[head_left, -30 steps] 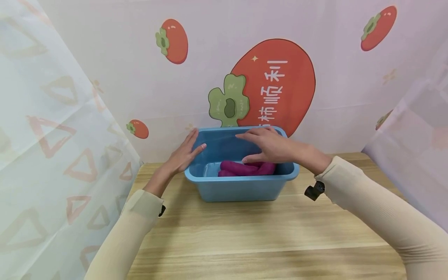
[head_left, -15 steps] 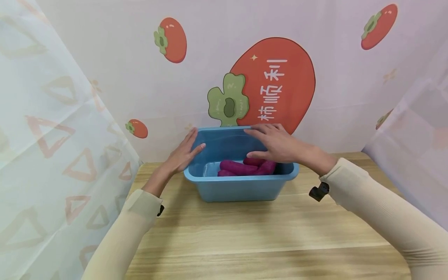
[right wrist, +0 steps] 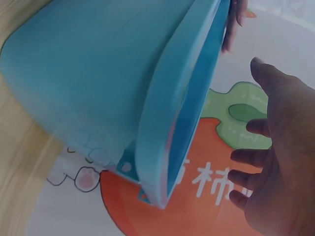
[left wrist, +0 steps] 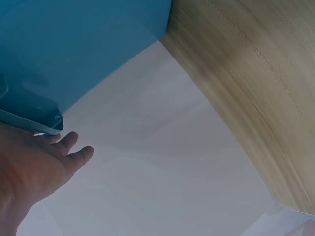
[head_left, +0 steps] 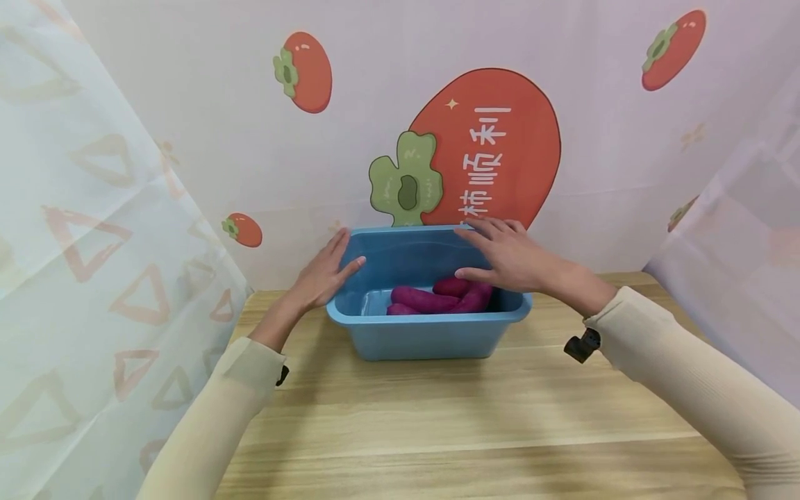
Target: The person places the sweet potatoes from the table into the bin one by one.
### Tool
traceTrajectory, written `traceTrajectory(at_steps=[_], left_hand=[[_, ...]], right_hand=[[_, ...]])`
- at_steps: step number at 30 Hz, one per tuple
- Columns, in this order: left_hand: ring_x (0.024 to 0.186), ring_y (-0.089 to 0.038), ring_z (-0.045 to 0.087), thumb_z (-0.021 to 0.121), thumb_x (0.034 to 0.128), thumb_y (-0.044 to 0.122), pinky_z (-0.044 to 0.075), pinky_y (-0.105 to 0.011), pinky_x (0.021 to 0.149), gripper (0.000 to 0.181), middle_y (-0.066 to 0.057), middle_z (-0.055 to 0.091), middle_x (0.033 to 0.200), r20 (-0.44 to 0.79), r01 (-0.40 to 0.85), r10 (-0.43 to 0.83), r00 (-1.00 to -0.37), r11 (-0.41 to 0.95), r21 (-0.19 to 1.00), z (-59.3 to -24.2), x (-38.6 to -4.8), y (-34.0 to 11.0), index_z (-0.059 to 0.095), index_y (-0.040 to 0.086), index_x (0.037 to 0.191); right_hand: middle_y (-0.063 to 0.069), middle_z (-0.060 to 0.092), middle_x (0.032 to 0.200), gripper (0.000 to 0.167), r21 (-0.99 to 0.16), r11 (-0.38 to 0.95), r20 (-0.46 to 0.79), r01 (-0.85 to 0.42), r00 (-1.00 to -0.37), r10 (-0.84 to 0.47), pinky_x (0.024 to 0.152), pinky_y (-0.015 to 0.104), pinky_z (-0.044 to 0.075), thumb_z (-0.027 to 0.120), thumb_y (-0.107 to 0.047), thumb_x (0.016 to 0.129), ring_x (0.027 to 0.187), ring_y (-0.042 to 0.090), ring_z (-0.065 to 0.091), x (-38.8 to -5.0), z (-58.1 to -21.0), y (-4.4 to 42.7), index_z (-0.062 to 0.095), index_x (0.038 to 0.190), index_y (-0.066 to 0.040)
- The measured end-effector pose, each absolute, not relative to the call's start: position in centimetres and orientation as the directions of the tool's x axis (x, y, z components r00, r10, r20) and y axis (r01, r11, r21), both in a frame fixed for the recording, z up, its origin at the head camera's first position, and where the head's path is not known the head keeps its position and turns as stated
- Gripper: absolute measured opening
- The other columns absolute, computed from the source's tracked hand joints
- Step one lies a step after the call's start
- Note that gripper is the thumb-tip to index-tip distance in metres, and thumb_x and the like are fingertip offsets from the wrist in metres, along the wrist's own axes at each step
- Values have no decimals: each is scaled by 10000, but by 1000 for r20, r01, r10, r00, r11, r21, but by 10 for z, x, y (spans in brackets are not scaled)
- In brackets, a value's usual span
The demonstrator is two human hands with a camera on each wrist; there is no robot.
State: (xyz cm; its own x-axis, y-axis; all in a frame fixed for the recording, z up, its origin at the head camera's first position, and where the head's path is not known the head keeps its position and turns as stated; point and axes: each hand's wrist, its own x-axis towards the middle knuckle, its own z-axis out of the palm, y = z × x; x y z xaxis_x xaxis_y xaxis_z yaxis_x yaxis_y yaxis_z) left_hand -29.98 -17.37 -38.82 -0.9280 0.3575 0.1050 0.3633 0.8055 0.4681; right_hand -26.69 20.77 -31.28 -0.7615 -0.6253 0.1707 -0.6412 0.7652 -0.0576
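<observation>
A light blue plastic bin (head_left: 425, 340) stands on the wooden table against the back wall. Inside it lie several elongated magenta things, like purple sweet potatoes (head_left: 421, 298), mostly towards the right. My left hand (head_left: 319, 278) rests at the bin's left rim, fingers extended and thumb over the edge; in the left wrist view that hand (left wrist: 39, 164) lies beside the rim. Over the bin's right side hovers my right hand (head_left: 509, 260), thumb spread from the fingers, holding nothing. In the right wrist view, a gap separates this hand (right wrist: 285, 147) from the bin rim (right wrist: 160, 113).
The wooden table (head_left: 462, 423) stretches in front of the bin. Behind it hangs a pale cloth wall (head_left: 369, 62) printed with persimmons and characters. White patterned sheets (head_left: 144, 264) close off the left and right sides.
My right hand has moved to the right and slightly away from the magenta things, uncovering more of the rear one. The left hand stays at the rim; the bin has not visibly moved.
</observation>
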Motion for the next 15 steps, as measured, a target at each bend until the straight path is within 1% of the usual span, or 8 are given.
traceTrajectory(at_steps=[5, 9, 15], left_hand=[[1643, -372, 66, 336, 1072, 672, 124, -570, 1311, 934, -145, 24, 1784, 121, 380, 363, -924, 839, 390, -383, -300, -175, 30, 51, 1697], [1638, -388, 90, 344, 1066, 675, 124, -574, 1310, 946, -171, 59, 1778, 124, 388, 368, -922, 860, 332, -378, -298, -176, 59, 26, 1693], [1638, -385, 99, 336, 1084, 636, 128, -574, 1310, 901, -183, 84, 1774, 131, 391, 368, -920, 873, 293, -373, -297, -182, 87, 20, 1693]], right_hand=[[245, 349, 1674, 847, -50, 786, 160, -616, -782, -602, 1181, 703, 268, 685, -551, 992, 1545, 475, 294, -268, -316, 214, 390, 1641, -94], [260, 335, 1679, 868, -47, 805, 153, -591, -801, -579, 1201, 719, 256, 687, -550, 983, 1551, 498, 273, -267, -315, 218, 374, 1645, -83], [262, 297, 1698, 895, -43, 834, 138, -550, -830, -540, 1208, 742, 239, 668, -570, 981, 1581, 502, 208, -267, -316, 226, 338, 1662, -91]])
